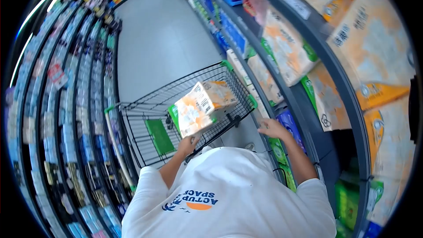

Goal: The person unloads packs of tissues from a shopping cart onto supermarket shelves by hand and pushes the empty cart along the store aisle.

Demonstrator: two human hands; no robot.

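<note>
My left hand (188, 143) grips the near lower edge of a white and orange tissue pack (192, 113) with a green end. That pack is tilted over the wire shopping cart (137, 125). Right beside it, partly behind it, is a second white and orange tissue pack (222, 95) with dark printing, in the cart. My right hand (270, 128) is empty, its fingers apart, between the cart's right side and the shelf. Whether the held pack rests on anything below cannot be made out.
On the right, shelves (348, 79) carry large orange and white tissue packs (288, 46), with blue and green packages lower down. A long shelf wall (66, 105) of small goods runs along the left. Grey aisle floor (154, 31) stretches ahead. The cart has a green panel (159, 136).
</note>
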